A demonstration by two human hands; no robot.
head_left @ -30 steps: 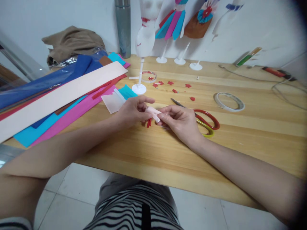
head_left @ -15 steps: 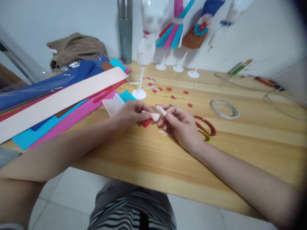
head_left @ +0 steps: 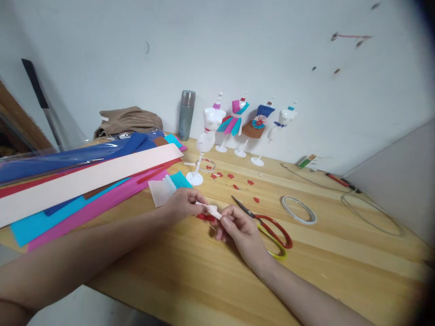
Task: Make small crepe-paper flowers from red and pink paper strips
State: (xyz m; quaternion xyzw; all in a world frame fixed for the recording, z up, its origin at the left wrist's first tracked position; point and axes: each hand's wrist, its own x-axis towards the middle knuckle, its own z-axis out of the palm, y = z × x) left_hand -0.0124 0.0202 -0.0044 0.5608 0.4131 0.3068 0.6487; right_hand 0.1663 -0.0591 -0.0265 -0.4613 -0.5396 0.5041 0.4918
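Pinched in my left hand (head_left: 185, 202) is one end of a pale pink strip (head_left: 213, 211), crepe paper or thin fabric by its look. The fingers of my right hand (head_left: 239, 228) close on the strip's other end. A red piece (head_left: 205, 218) shows just below the strip, partly hidden by my fingers. Scissors (head_left: 288, 240) with one red and one yellow handle lie behind my right hand, blades pointing away. Several small red flower-shaped cutouts (head_left: 250, 182) are scattered beyond my hands. A white mini dress form (head_left: 205, 140) stands past my left hand.
Long coloured sheets (head_left: 98, 174) are piled at left beside brown cloth (head_left: 131, 121). A flask (head_left: 186, 115) and more dress forms, one in a blue and brown outfit (head_left: 254, 131), stand along the wall. A tape roll (head_left: 314, 216) and a cable (head_left: 316, 183) lie at right.
The pale pink pieces in my two hands were apart and now meet between my fingers. My view has tilted up, showing more wall and the whole dress forms; the scissors' blades now show.
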